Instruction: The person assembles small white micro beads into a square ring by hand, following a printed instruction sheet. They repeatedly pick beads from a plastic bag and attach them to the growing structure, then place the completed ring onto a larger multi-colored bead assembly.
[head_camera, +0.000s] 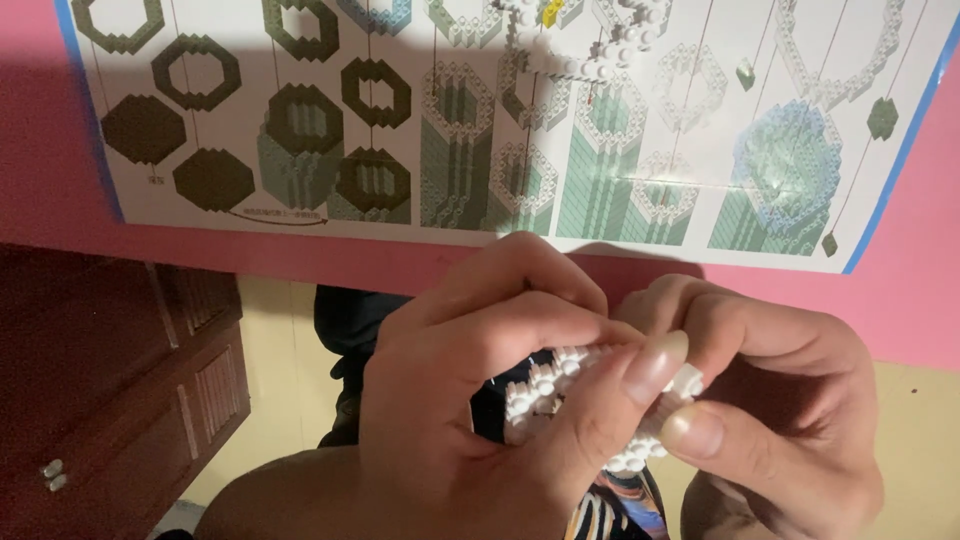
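Note:
My left hand (470, 400) and my right hand (790, 400) meet low in the middle of the head view, both pinching a small white ring of tiny studded bricks (545, 385). My left thumb lies across the ring's front, and my right thumb and forefinger press its right end. Most of the ring is hidden by my fingers. Above them, on the pink tabletop (40, 150), lies a building instruction sheet (400, 120) with drawings of octagonal rings and green columns. A white brick assembly (590, 50) rests on the sheet near its top edge.
A dark wooden cabinet (110, 370) with a small knob stands at the lower left below the table edge. Yellowish floor (280, 340) shows between the cabinet and my lap. A tiny yellow brick (551, 12) sits on the white assembly.

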